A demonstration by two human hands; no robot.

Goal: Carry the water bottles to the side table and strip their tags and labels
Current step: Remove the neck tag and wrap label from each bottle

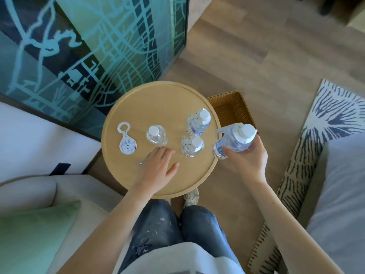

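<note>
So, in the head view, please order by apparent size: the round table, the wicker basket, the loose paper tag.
1. round table
2. wicker basket, partly hidden behind the table
3. paper tag

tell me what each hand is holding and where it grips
The right hand grips a tilted water bottle around its lower body. The left hand holds nothing, hovering open over the side table.

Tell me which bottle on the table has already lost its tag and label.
The leftmost bottle, beside the loose tag: it is bare and clear, while the other two standing bottles keep theirs.
</note>
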